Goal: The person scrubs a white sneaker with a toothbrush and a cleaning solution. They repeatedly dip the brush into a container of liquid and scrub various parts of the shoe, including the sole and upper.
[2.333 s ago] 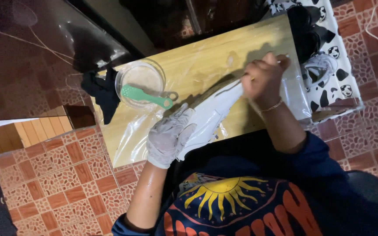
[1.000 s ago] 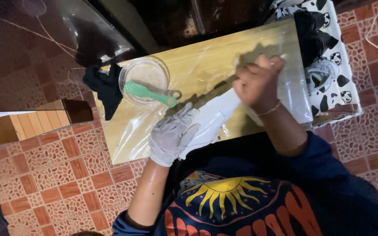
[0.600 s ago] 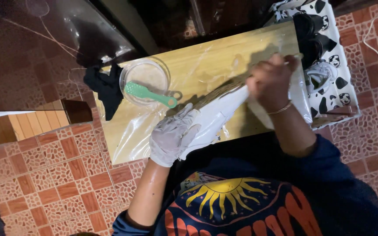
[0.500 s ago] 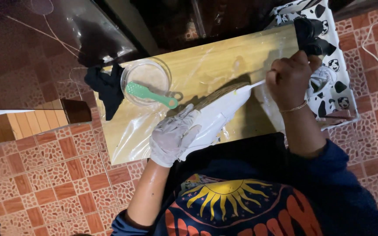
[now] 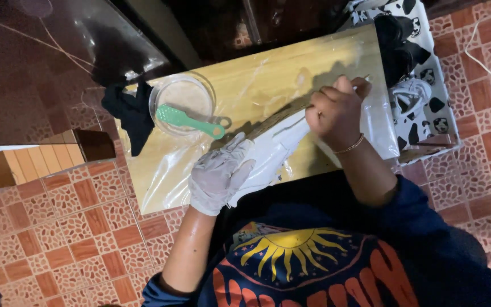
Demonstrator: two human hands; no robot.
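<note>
Since the earlier frames, the right hand [image 5: 336, 111] had drawn back from the upper right edge of the wooden board [image 5: 268, 74] to just right of centre, its fingers closed together, apparently on a small tool, though what it gripped could not be made out. The gloved left hand [image 5: 220, 176] lay flat, fingers spread, pressing down the white shoe [image 5: 274, 150] at the centre of the frame. A green brush [image 5: 188, 120] rested across the clear bowl [image 5: 182, 102] at upper left, beside a dark cloth [image 5: 132, 113]. By appearance the shoe was largely clean and white; work near its toe appeared unfinished.
</note>
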